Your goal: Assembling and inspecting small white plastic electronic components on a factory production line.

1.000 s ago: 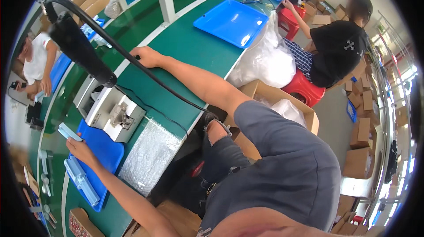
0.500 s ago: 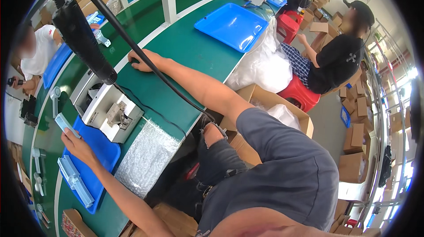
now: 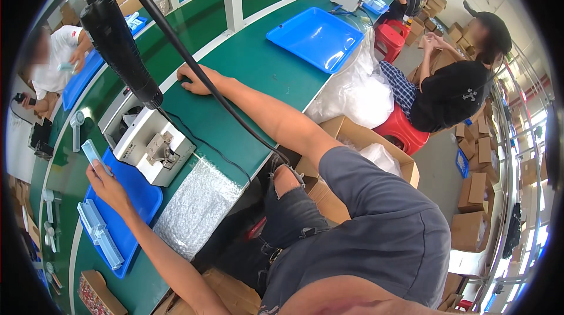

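Note:
My left hand (image 3: 107, 188) is closed on the lower end of a long light-blue plastic piece (image 3: 93, 154), held tilted over the far edge of a blue tray (image 3: 144, 194). Several similar light-blue plastic parts (image 3: 100, 236) lie in that tray, below my hand. My right hand (image 3: 198, 79) rests on the green table, its fingers curled round something small and dark that is mostly hidden. Between my hands stands a white benchtop machine (image 3: 147, 145) with a metal fixture on its front. A black handheld tool (image 3: 121, 51) hangs over it.
Bubble wrap (image 3: 200, 206) lies beside the machine. An unused-looking blue tray (image 3: 317, 39) sits further right, near clear plastic bags (image 3: 355, 89). A black cable arches over my right arm. Light-blue parts lie on the green belt (image 3: 64, 168). Co-workers sit left and right.
The view has shifted slightly. My left hand still holds the light-blue piece, now a little higher relative to the tray. The right-hand co-worker's hands have come together; the left one's hand has moved.

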A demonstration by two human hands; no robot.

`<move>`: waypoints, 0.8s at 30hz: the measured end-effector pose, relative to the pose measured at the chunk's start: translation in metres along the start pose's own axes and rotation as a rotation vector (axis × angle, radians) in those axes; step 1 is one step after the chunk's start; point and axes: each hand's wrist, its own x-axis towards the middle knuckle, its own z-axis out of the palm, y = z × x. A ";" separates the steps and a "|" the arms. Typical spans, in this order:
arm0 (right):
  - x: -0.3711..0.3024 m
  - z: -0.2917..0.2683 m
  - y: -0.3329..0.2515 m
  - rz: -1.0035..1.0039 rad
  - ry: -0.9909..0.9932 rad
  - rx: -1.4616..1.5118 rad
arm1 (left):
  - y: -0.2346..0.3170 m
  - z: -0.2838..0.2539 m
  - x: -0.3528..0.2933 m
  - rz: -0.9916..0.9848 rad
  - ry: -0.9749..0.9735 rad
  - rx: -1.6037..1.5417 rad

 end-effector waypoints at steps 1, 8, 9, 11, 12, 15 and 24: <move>0.000 0.000 0.000 0.009 -0.010 -0.006 | 0.000 0.000 -0.001 0.013 -0.004 0.002; 0.000 -0.002 0.000 0.003 -0.002 0.006 | -0.007 0.000 0.003 0.035 -0.017 0.016; 0.001 -0.002 0.000 -0.002 -0.004 0.001 | -0.008 0.001 0.004 0.042 -0.015 0.021; 0.001 -0.002 0.001 -0.008 -0.006 -0.004 | -0.009 0.002 0.005 0.050 -0.013 0.026; 0.001 -0.002 0.000 0.001 -0.010 -0.002 | -0.010 0.001 0.005 0.054 -0.005 0.031; 0.001 -0.002 -0.003 0.012 -0.021 0.005 | -0.011 0.000 0.004 0.053 0.000 0.037; -0.002 -0.001 -0.006 0.007 -0.019 0.012 | -0.013 -0.003 0.004 0.054 -0.011 0.033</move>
